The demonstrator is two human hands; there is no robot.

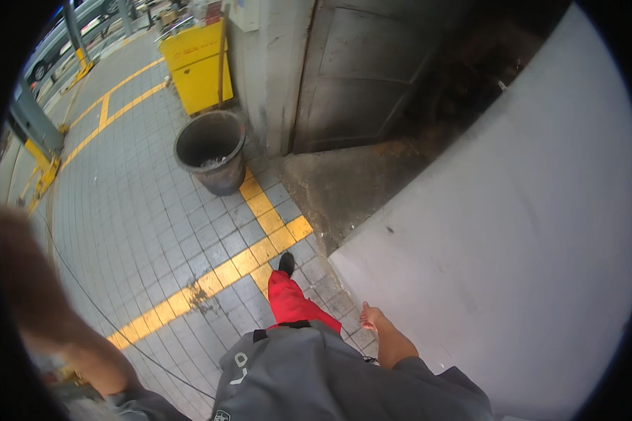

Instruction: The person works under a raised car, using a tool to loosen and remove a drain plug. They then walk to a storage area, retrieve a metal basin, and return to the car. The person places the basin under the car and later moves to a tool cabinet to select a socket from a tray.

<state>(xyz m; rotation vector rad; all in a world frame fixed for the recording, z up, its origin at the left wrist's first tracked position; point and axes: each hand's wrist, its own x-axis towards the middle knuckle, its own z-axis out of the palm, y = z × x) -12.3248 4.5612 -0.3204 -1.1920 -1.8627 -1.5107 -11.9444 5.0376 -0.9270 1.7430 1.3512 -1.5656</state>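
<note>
My right hand hangs low beside my body, close to a large pale grey panel or door. Its fingers look loosely curled, and nothing shows in them. On the far left my left arm is raised and smeared by motion; my left hand is a blur at the dark rim, so its fingers cannot be made out. One leg in red trousers reaches forward, with a dark shoe on the tiles.
Ahead stands a dark bucket-like bin with some debris inside. Behind it is a yellow container with a wooden pole. A dark doorway opens ahead right. Yellow lines and a thin cable cross the grey tiles.
</note>
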